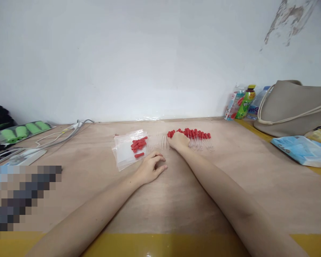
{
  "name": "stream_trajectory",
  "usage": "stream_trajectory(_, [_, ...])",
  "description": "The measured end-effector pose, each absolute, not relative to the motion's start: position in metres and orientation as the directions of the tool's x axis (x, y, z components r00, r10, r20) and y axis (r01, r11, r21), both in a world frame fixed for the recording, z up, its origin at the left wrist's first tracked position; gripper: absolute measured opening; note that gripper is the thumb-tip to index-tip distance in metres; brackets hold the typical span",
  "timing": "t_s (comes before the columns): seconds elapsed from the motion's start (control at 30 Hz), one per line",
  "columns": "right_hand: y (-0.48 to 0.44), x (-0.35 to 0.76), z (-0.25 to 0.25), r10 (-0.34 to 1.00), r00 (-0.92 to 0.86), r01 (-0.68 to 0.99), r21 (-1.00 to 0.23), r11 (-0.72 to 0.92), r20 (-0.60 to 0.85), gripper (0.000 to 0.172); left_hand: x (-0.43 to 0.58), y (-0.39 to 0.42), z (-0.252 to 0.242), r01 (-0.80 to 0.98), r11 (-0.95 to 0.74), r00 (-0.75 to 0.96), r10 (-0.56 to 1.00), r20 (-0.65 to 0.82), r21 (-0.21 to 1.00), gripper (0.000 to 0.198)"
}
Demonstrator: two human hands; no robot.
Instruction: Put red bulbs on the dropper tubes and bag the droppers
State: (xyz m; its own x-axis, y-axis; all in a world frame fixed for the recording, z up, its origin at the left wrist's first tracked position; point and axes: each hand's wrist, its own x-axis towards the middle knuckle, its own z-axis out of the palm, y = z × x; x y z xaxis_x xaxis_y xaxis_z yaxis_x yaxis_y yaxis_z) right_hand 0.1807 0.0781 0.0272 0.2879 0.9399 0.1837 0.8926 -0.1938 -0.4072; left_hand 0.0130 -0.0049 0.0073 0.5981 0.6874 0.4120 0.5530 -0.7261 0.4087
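My right hand (178, 140) is closed at the left end of a row of glass droppers with red rubber bulbs (192, 133). Its fingertips pinch a dropper there; a red bulb shows just above them, and the hand partly hides the tube. My left hand (151, 168) rests on the table with its fingers loosely curled apart, holding nothing. Between the hands and the bags lie several bare glass tubes (159, 142) side by side. Loose red rubber bulbs (138, 144) are heaped on clear zip bags (124, 153), just beyond my left hand.
Cables (66, 134), a white power strip (26, 157) and a pack of green rolls (23, 131) lie at the left. Bottles (246, 102), a grey bag (291, 107) and a blue-and-white packet (301, 150) are at the right. A white wall (123, 64) closes the table's back.
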Motion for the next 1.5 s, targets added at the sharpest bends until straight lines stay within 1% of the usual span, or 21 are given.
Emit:
stream_trajectory(0.1, [0.076,0.184,0.027,0.937,0.285,0.901,-0.39,-0.189,0.203,0.035,0.013,-0.005,0.007,0.551,-0.727,0.597,0.686,0.416,0.409,0.018])
stream_trajectory(0.23, [0.073,0.177,0.028,0.948,0.21,0.928,-0.355,-0.115,0.24,0.035,0.013,-0.005,0.008,0.555,-0.725,0.595,0.689,0.414,0.408,0.018])
stream_trajectory(0.33, [0.072,0.169,0.029,0.963,0.169,0.941,-0.326,-0.094,0.209,0.031,0.013,-0.006,0.009,0.556,-0.723,0.597,0.691,0.407,0.411,0.018])
stream_trajectory(0.53, [0.073,0.16,0.031,0.974,0.156,0.941,-0.324,-0.097,0.161,0.024,0.015,-0.007,0.007,0.548,-0.733,0.598,0.681,0.424,0.404,0.018])
stream_trajectory(0.6, [0.073,0.159,0.031,0.977,0.147,0.941,-0.326,-0.09,0.157,0.023,0.012,-0.004,0.008,0.586,-0.733,0.575,0.676,0.46,0.345,0.016])
stream_trajectory(0.67, [0.071,0.159,0.032,0.977,0.142,0.94,-0.331,-0.083,0.158,0.023,0.005,0.002,0.012,0.681,-0.697,0.524,0.678,0.515,0.225,0.015])
stream_trajectory(0.77, [0.064,0.16,0.032,0.969,0.159,0.935,-0.343,-0.086,0.191,0.028,-0.012,0.013,0.02,0.836,-0.547,0.437,0.701,0.564,0.032,0.018])
stream_trajectory(0.8, [0.061,0.162,0.031,0.959,0.163,0.936,-0.343,-0.077,0.23,0.03,-0.017,0.016,0.022,0.867,-0.498,0.418,0.713,0.563,-0.012,0.019])
stream_trajectory(0.87, [0.052,0.168,0.027,0.927,0.128,0.947,-0.323,-0.008,0.353,0.031,-0.026,0.02,0.023,0.901,-0.426,0.397,0.734,0.551,-0.081,0.018])
stream_trajectory(0.97, [0.036,0.183,0.013,0.847,-0.016,0.941,-0.279,0.193,0.531,0.027,-0.031,0.023,0.021,0.912,-0.39,0.398,0.756,0.519,-0.13,0.014])
stream_trajectory(1.07, [0.014,0.205,-0.003,0.762,-0.16,0.865,-0.283,0.414,0.627,0.024,-0.031,0.024,0.018,0.909,-0.404,0.4,0.772,0.493,-0.104,0.014])
stream_trajectory(1.13, [-0.003,0.221,-0.01,0.678,-0.216,0.813,-0.255,0.523,0.702,0.026,-0.029,0.023,0.017,0.899,-0.426,0.416,0.756,0.505,-0.103,0.016])
stream_trajectory(1.2, [-0.02,0.235,-0.011,0.651,-0.291,0.77,-0.232,0.594,0.701,0.029,-0.023,0.02,0.017,0.876,-0.471,0.448,0.715,0.537,-0.103,0.017])
stream_trajectory(1.23, [-0.027,0.24,-0.01,0.65,-0.311,0.752,-0.239,0.615,0.693,0.028,-0.018,0.017,0.016,0.859,-0.506,0.462,0.696,0.55,-0.082,0.017])
stream_trajectory(1.27, [-0.034,0.245,-0.009,0.651,-0.323,0.736,-0.25,0.629,0.687,0.026,-0.013,0.014,0.015,0.837,-0.546,0.473,0.686,0.553,-0.038,0.015])
stream_trajectory(1.3, [-0.038,0.248,-0.008,0.656,-0.328,0.723,-0.266,0.637,0.68,0.023,-0.007,0.01,0.013,0.808,-0.588,0.479,0.688,0.546,0.032,0.014])
stream_trajectory(1.4, [-0.043,0.251,-0.006,0.671,-0.32,0.694,-0.317,0.647,0.669,0.018,0.012,-0.001,0.007,0.691,-0.657,0.476,0.727,0.495,0.301,0.012])
stream_trajectory(1.43, [-0.042,0.25,-0.006,0.677,-0.322,0.686,-0.329,0.649,0.662,0.018,0.017,-0.004,0.005,0.646,-0.669,0.482,0.731,0.483,0.367,0.011])
stream_trajectory(1.5, [-0.04,0.248,-0.007,0.686,-0.336,0.676,-0.341,0.653,0.646,0.016,0.025,-0.007,0.003,0.578,-0.691,0.497,0.72,0.484,0.434,0.014])
